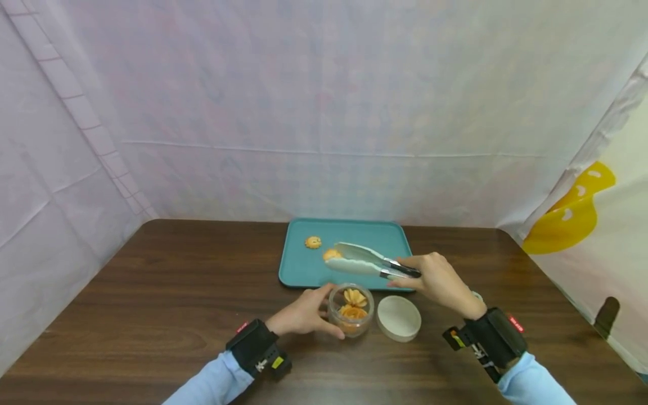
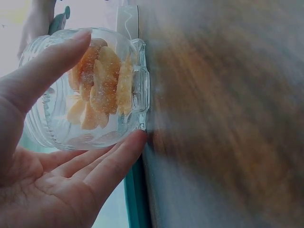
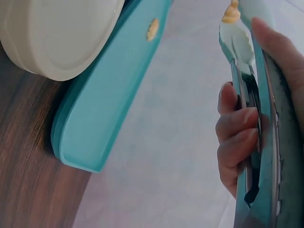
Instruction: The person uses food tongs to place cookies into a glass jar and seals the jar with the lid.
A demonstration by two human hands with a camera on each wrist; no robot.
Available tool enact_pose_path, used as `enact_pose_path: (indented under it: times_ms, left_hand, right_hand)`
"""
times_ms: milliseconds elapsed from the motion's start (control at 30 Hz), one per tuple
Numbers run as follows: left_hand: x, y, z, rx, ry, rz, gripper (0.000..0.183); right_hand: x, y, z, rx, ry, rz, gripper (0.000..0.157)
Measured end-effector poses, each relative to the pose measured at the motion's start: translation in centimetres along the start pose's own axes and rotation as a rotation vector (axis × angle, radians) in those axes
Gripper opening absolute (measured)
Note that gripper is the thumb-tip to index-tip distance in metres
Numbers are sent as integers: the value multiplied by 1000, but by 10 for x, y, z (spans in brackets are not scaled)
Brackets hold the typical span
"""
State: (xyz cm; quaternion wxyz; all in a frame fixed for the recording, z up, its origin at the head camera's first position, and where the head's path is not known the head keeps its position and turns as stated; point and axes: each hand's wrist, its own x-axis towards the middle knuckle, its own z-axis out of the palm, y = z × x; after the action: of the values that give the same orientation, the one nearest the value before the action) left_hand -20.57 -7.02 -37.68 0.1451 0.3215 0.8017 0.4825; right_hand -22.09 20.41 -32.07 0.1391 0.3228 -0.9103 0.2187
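Note:
My left hand [image 1: 309, 313] holds a clear glass jar [image 1: 365, 323] upright on the table, thumb on one side and fingers on the other. Several golden cookies [image 2: 102, 80] lie inside the jar. In my right hand [image 1: 439, 282] is a pair of tongs [image 1: 360, 252] with pale scalloped tips and a dark handle. A cookie [image 3: 232, 12] sits between the tong tips, above the teal tray [image 1: 364, 230]. Another cookie [image 1: 313, 242] lies on the tray's left part. Just right of the jar rests a round whitish lid [image 1: 399, 318].
The dark brown wooden table [image 1: 177, 292] bears everything. White patterned cloth [image 1: 324, 112] hangs behind the tray at the table's back edge. At the right, a yellow shape [image 1: 569, 216] shows against the side cloth.

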Motion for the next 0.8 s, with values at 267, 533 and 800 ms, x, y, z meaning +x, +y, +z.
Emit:
enact_pose_path:
  times_ms: [267,533,800]
  left_hand:
    - [1,-2,0,51,10,-3,84]
    - [0,-1,-1,43,-9,-42,82]
    - [0,-3,-1,29,-6,-13,71]
  right_hand:
    - [-21,0,-7,95,4,-44,48]
    - [-44,0,-11,121,-29,-36,48]
    - [-56,2,-5,113,-27,-64,48]
